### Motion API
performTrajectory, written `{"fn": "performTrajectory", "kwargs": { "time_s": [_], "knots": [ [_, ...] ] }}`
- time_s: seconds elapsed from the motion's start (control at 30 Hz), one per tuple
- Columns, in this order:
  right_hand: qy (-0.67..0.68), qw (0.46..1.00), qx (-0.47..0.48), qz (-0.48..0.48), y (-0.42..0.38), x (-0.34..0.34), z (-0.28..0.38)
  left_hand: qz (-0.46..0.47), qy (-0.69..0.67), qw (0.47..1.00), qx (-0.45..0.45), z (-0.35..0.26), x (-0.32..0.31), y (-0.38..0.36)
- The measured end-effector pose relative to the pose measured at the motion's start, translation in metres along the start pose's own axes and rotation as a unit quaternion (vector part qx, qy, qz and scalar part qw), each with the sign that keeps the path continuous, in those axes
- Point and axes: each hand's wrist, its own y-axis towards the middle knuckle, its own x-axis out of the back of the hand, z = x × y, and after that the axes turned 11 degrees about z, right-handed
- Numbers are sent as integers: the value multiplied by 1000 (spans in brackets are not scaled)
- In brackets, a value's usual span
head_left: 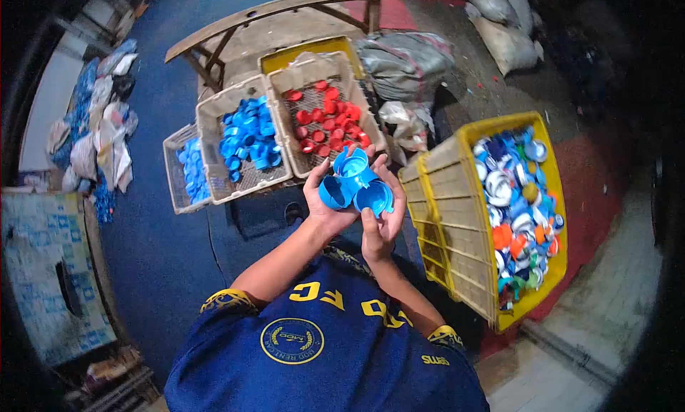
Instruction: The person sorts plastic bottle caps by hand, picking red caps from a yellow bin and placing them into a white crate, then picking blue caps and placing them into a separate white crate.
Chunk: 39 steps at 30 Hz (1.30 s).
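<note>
Three light blue caps [354,184] lie together across my two hands, held in front of my chest. My left hand [325,205] cups them from the left side, its fingers curled around the caps. From the right, my right hand [382,223] holds them too, with the thumb against the lower right cap. Just beyond my hands, red caps [332,119] lie in a white crate [278,130]. Blue caps [250,134] are in the crate [207,141] to its left.
A smaller crate [171,169] with blue caps stands at the far left. On the right, a tall yellow basket [457,219] holds mixed caps [517,205]. A wooden bench [285,7], grey sack [403,62] and white bag [407,123] are beyond. Plastic bags [107,134] lie left.
</note>
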Motion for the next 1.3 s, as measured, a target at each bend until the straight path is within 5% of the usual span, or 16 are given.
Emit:
{"fn": "performTrajectory", "kwargs": {
  "time_s": [0.17,0.53,0.77,0.8,0.93,1.07,1.3],
  "knots": [
    [102,994,-31,22,22,-116,-68,-27,36,994,-99,-127,25,-40],
    [262,914,-311,-19,54,-279,-184,-265,51,946,-181,-324,92,-107],
    [301,842,-448,-2,73,-303,-242,-185,16,946,-264,-356,122,-108],
    [294,827,-479,0,73,-301,-248,-240,-26,931,-275,-358,121,-111],
    [256,806,-533,0,71,-299,-269,-215,6,936,-278,-357,130,-126],
    [243,809,-536,9,79,-290,-264,-405,-58,857,-313,-359,114,-124],
    [216,818,-531,43,98,-229,-238,-264,-71,926,-262,-367,120,-138]
  ]
}}
